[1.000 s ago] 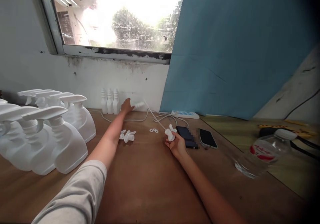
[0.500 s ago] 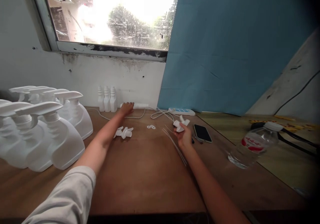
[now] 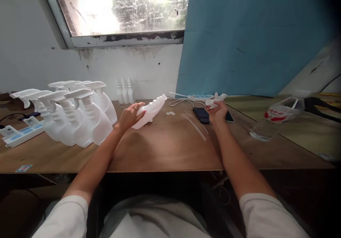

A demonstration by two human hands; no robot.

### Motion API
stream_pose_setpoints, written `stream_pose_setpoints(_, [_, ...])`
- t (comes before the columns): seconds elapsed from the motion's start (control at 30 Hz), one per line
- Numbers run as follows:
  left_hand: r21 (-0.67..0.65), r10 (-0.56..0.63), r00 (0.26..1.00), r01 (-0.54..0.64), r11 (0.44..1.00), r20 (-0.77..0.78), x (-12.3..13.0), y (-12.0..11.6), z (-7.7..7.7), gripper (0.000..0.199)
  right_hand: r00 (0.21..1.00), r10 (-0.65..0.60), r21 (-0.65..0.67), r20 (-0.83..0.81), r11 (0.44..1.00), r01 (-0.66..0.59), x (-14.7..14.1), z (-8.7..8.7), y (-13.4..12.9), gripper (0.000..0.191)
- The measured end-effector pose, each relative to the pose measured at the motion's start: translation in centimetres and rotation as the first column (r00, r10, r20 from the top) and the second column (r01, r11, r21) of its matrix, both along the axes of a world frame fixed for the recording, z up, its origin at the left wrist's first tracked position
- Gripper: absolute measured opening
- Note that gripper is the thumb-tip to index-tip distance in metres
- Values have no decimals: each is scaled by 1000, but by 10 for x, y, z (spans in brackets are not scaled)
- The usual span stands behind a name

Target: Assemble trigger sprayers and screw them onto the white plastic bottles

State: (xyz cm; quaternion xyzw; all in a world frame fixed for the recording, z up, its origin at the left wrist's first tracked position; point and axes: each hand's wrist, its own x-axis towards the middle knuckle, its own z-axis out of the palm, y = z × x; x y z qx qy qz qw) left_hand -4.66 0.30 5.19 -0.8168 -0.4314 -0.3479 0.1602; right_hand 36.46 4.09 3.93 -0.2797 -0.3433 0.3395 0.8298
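Observation:
My left hand (image 3: 130, 115) is closed round a white plastic bottle (image 3: 153, 111) without a sprayer head, tilted above the table with its ribbed neck pointing up to the right. A white trigger sprayer head (image 3: 214, 100) is gripped in the fingers of my right hand (image 3: 218, 112), near the phone. Between the hands lie small white ring washers (image 3: 170, 113) and thin white tubes (image 3: 195, 127). The loose sprayer parts on the table are mostly hidden behind the held bottle.
Several white spray bottles (image 3: 98, 122) with heads stand at left, beside a power strip (image 3: 23, 133). Small white bottles (image 3: 124, 92) line the wall. A black phone (image 3: 201, 115) lies near my right hand; a clear water bottle (image 3: 277, 117) stands further right.
My left hand has lifted the white bottle from near the wall and brought it closer, tilted. My right hand still holds the sprayer head, now turned. The view has shifted downward.

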Motion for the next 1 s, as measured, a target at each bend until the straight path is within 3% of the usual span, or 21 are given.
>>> stream_pose_setpoints(0.27, [-17,30,984,-33,999,-174,-11,15,-8,49,996,-68,-46,61,996,71,2,-5,1,10])
stream_pose_setpoints(0.57, [9,-84,968,89,996,-235,-6,10,-8,51,986,-4,-109,166,994,22,-15,-2,-10,10])
stream_pose_setpoints(0.67, [-12,-113,985,112,994,-127,2,3,-7,48,967,156,-93,203,986,-140,-38,12,-19,13])
stream_pose_setpoints(0.8, [-64,-186,980,191,980,73,16,-5,-8,43,917,287,-66,279,958,-280,-84,48,-34,36])
stream_pose_setpoints(0.9, [-96,-245,924,284,954,295,29,-10,-13,39,858,306,-1,413,942,-335,-122,76,-42,36])
stream_pose_setpoints(1.0, [-123,-272,821,379,917,502,43,-12,-24,35,826,270,69,495,935,-347,-157,90,-43,30])
